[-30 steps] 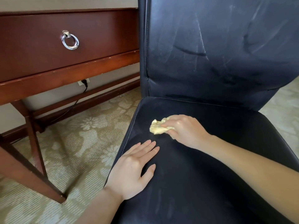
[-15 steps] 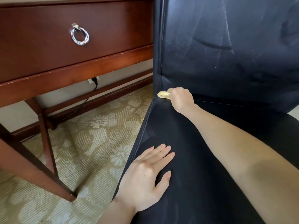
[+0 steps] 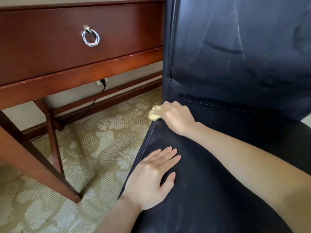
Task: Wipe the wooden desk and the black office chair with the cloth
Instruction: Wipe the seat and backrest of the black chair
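The black office chair (image 3: pixel 235 73) fills the right half of the view, its backrest upright and its seat below. My right hand (image 3: pixel 176 116) grips a small crumpled yellow cloth (image 3: pixel 155 113) and presses it on the seat's back left corner, at the left edge seam. My left hand (image 3: pixel 151 179) lies flat on the seat's left front part, fingers straight. The wooden desk (image 3: pixel 50 47) stands to the left, showing a drawer front with a silver ring pull (image 3: pixel 90 37).
Slanted desk legs (image 3: pixel 42 165) and a crossbar stand on patterned beige carpet (image 3: pixel 101 140) left of the chair. A black cable (image 3: pixel 94 103) runs from a wall socket under the desk. Streaks mark the chair's backrest.
My right hand moved the cloth from mid-seat up to the back left corner, then slightly down along the left edge. My left hand stayed flat on the seat.
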